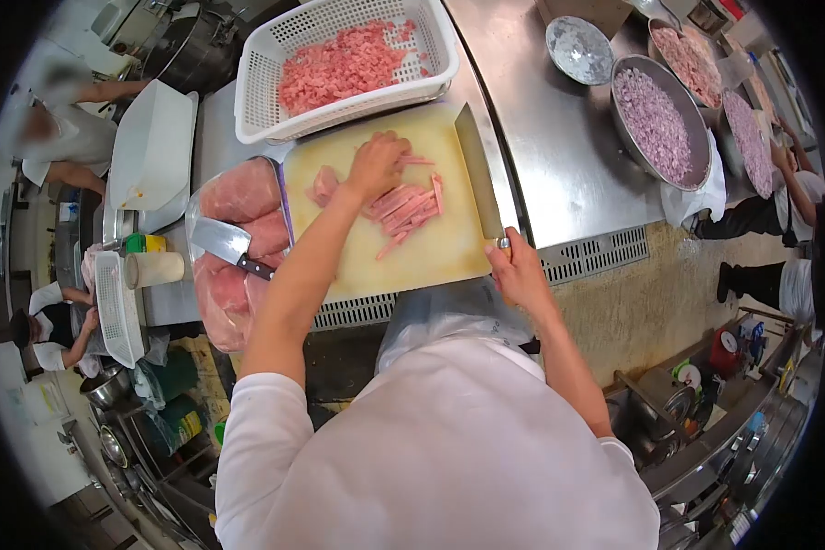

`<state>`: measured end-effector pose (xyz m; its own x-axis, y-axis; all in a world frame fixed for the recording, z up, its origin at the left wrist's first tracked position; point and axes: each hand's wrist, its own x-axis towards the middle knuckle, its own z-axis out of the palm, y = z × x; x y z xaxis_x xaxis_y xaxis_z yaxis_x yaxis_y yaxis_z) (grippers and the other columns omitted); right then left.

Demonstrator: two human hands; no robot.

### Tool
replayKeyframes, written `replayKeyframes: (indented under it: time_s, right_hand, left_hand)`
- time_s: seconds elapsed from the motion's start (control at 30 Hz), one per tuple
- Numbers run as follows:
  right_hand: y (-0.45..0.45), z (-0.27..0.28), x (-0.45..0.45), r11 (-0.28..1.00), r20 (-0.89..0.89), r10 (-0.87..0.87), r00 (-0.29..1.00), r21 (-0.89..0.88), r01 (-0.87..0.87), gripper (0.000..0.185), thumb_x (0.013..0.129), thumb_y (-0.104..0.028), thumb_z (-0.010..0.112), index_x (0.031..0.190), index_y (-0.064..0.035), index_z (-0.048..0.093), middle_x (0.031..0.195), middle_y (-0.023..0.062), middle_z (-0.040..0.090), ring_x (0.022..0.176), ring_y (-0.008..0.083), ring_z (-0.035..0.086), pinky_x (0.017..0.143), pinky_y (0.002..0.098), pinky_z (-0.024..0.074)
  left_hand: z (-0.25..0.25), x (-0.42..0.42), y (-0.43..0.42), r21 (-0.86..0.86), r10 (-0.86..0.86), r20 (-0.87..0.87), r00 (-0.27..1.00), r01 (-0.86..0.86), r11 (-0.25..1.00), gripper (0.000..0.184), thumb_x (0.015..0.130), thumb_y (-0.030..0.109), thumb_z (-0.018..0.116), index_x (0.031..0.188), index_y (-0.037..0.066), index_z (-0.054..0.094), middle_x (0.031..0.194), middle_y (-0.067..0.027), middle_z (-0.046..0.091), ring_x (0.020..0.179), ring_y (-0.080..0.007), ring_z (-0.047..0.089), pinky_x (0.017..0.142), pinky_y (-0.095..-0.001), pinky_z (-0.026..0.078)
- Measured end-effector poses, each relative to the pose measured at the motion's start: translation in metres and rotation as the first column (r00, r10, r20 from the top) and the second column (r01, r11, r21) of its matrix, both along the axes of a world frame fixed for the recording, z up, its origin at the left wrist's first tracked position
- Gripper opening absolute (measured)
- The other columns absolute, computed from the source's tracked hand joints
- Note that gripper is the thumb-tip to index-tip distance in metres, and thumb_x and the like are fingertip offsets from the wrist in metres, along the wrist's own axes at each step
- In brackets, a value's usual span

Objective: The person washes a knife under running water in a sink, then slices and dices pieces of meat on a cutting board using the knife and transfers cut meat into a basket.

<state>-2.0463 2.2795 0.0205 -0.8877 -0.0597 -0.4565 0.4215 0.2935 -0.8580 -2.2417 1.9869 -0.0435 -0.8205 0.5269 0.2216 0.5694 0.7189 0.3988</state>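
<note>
Gripping the handle of a large knife [478,174] in a closed right hand [521,277], holding its blade along the right side of a pale cutting board [367,275]. Curling the left hand [376,170] over the far end of some meat strips [405,211] on the board, with no telling whether pinching any or merely touching. Judging by these strips, getting only partway through the cutting: leaving a meat chunk [324,185] uncut on the board, just left of the strips and beside the left forearm. Apparently having plenty more to cut, counting the large raw pieces [243,194] left of the board, with a cleaver [222,240] lying on top. Probably counting as already done the small meat bits [344,69] heaped in a white basket [339,119] just beyond the board. Seeing also finely chopped purple-and-white pieces [653,119] in a metal bowl, well off to the right. Reading no brand or wording anywhere: making out just a green-and-yellow container [145,244] and a red scale [727,342], showing markings too small to read.
</note>
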Motion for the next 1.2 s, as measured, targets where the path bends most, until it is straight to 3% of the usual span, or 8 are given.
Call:
replayKeyframes:
  time_s: [0.1,0.3,0.4,0.5,0.6,0.8,1.03,1.2]
  right_hand:
    - [-0.001,0.000,-0.001,0.999,-0.005,-0.038,0.999,0.005,0.038,0.034,0.104,-0.026,0.064,0.118,0.0036,0.055,0.063,0.0061,0.058,0.050,0.0141,0.055,0.047,0.0330,0.0451]
    - [-0.005,-0.002,-0.004,0.995,-0.020,0.058,0.998,0.079,-0.057,0.039,0.103,-0.027,0.066,0.122,0.0057,0.055,0.067,0.0118,0.062,0.054,0.0198,0.059,0.054,0.0379,0.0479]
    - [-0.008,-0.012,-0.003,0.997,-0.052,0.043,0.998,0.067,-0.040,0.040,0.102,-0.027,0.067,0.121,0.0056,0.055,0.070,0.0143,0.064,0.058,0.0211,0.061,0.057,0.0386,0.0485]
    - [-0.009,-0.005,-0.003,0.998,-0.011,0.019,1.000,0.066,-0.018,0.038,0.102,-0.027,0.067,0.118,0.0052,0.056,0.072,0.0146,0.065,0.058,0.0206,0.062,0.056,0.0380,0.0483]
    - [-0.007,-0.013,-0.004,0.992,-0.077,0.049,0.996,0.117,-0.040,0.038,0.102,-0.028,0.067,0.118,0.0050,0.057,0.071,0.0126,0.064,0.058,0.0190,0.061,0.056,0.0372,0.0475]
    - [0.000,-0.002,-0.005,0.997,0.019,0.035,0.999,0.067,-0.036,0.036,0.103,-0.029,0.066,0.116,0.0038,0.057,0.066,0.0128,0.062,0.057,0.0223,0.059,0.058,0.0393,0.0478]
    - [-0.016,-0.001,0.001,0.937,-0.217,0.285,0.934,0.269,-0.223,0.041,0.101,-0.029,0.066,0.127,0.0009,0.055,0.073,0.0209,0.067,0.067,0.0421,0.065,0.063,0.0495,0.0504]
    - [-0.017,-0.008,0.006,0.956,-0.183,0.277,0.943,0.149,-0.252,0.050,0.102,-0.037,0.067,0.132,0.0010,0.055,0.069,0.0133,0.063,0.059,0.0320,0.062,0.058,0.0454,0.0492]
  left_hand:
    - [-0.004,0.027,-0.024,-0.011,0.151,0.117,0.982,-0.150,0.989,0.013,0.088,0.008,0.065,0.100,0.006,0.069,0.098,-0.0160,0.064,0.100,-0.0373,0.061,0.085,-0.0475,0.051]
    - [-0.008,0.086,-0.021,0.144,0.260,0.002,0.966,-0.257,0.955,0.026,0.088,0.009,0.065,0.112,-0.001,0.070,0.105,-0.0189,0.065,0.104,-0.0408,0.060,0.095,-0.0511,0.047]
    - [0.021,0.096,0.016,0.262,0.263,-0.207,0.942,-0.205,0.943,0.030,0.084,0.011,0.069,0.111,0.000,0.067,0.109,-0.0197,0.063,0.106,-0.0411,0.058,0.094,-0.0530,0.046]
    - [0.024,0.102,0.064,0.169,0.353,-0.179,0.918,-0.324,0.931,0.034,0.081,0.014,0.070,0.113,0.003,0.067,0.112,-0.0163,0.061,0.109,-0.0375,0.055,0.096,-0.0511,0.042]
    - [0.011,0.102,0.085,0.100,0.350,-0.163,0.922,-0.338,0.936,0.027,0.076,0.013,0.074,0.098,0.003,0.062,0.114,-0.0193,0.059,0.117,-0.0395,0.055,0.097,-0.0517,0.042]
    - [0.001,0.123,0.056,0.093,0.250,-0.191,0.949,-0.236,0.967,0.034,0.078,0.015,0.077,0.107,0.003,0.066,0.118,-0.0185,0.058,0.124,-0.0406,0.051,0.106,-0.0547,0.038]
    - [0.011,0.126,0.028,0.024,0.314,-0.135,0.940,-0.313,0.949,0.100,0.071,0.039,0.091,0.150,0.000,0.043,0.145,-0.0209,0.049,0.135,-0.0434,0.044,0.114,-0.0585,0.034]
    - [0.000,0.116,0.018,-0.003,0.263,0.017,0.965,-0.263,0.965,0.116,0.065,0.040,0.095,0.155,-0.001,0.036,0.143,-0.0232,0.049,0.131,-0.0441,0.047,0.112,-0.0558,0.036]
